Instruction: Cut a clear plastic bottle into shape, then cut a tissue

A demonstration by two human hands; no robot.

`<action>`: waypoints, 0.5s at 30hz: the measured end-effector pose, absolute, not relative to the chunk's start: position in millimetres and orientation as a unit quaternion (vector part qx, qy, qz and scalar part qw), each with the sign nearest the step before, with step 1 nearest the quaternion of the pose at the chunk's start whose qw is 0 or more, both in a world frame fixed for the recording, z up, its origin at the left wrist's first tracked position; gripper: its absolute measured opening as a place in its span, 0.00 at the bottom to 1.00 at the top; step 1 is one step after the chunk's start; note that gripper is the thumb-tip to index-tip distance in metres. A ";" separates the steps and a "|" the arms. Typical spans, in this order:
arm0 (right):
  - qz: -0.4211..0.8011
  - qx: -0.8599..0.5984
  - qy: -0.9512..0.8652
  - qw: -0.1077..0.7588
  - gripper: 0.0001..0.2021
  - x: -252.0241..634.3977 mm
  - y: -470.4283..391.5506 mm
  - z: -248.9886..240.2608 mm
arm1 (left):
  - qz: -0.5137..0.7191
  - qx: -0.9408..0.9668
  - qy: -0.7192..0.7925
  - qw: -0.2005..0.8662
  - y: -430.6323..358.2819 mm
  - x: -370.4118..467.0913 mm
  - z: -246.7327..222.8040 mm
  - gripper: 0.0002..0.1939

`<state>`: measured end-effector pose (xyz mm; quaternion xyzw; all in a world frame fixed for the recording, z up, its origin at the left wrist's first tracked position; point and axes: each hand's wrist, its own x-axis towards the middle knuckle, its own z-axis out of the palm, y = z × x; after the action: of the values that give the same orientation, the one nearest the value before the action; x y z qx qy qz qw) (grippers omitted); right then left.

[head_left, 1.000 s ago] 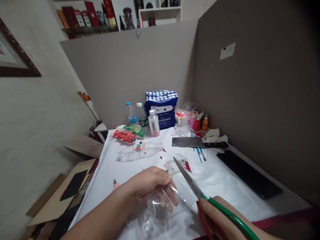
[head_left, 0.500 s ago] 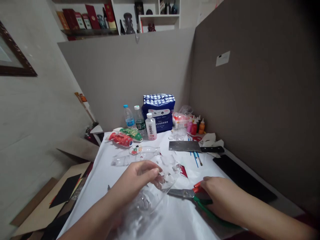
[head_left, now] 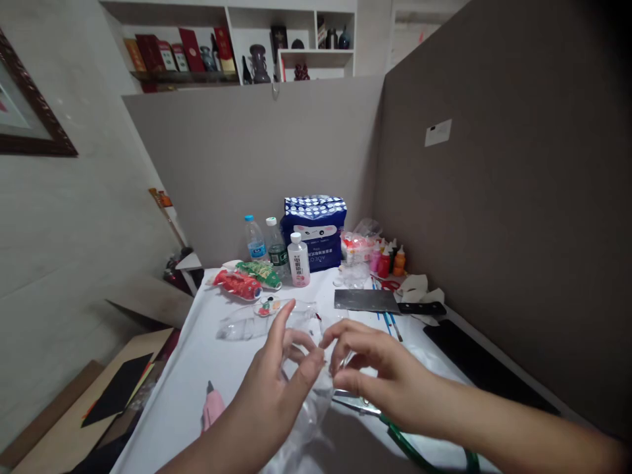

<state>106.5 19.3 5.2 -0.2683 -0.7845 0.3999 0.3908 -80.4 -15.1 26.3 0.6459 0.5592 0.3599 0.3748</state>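
Observation:
Clear crumpled-looking plastic [head_left: 318, 401], perhaps part of a cut bottle, is between my two hands; its outline is hard to make out. My left hand [head_left: 281, 388] grips it from the left, thumb bent toward the right fingertips and index finger raised. From the other side, my right hand [head_left: 378, 368] pinches its upper edge, thumb and fingers curled close together. Under the right wrist lie scissors [head_left: 402, 441] with green handles, blades partly hidden. By my left forearm is a pink tool with a dark nozzle [head_left: 212, 408].
Behind the hands lie a clear plastic bottle [head_left: 241, 327], red and green fish-shaped items [head_left: 239, 284] and a cleaver [head_left: 368, 301]. Upright bottles [head_left: 299, 263], a blue package [head_left: 320, 247] and small paint bottles [head_left: 384, 263] line the back. Grey partitions [head_left: 247, 145] stand behind and right.
My right hand has let go of the scissors, which now lie on the table, and moved left to the clear plastic. My left hand has turned, raising its index finger.

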 end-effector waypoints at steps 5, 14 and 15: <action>0.112 -0.332 -0.833 0.429 0.07 122.6 99.0 31.6 | 0.373 0.653 0.580 0.314 -11.4 -92.3 27.3 0.30; -0.054 -0.481 -0.818 0.310 0.13 111.9 235.8 -5.0 | 0.251 0.744 0.563 0.258 -0.6 -103.3 11.9 0.13; -0.061 -0.490 -0.819 0.294 0.13 108.2 242.1 -10.4 | 0.239 0.749 0.563 0.256 -0.4 -104.2 12.6 0.14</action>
<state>108.2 242.1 -10.4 -0.4898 -0.8186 -0.0613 0.2938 -104.2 -0.4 12.6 0.7489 0.5625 0.2391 0.2560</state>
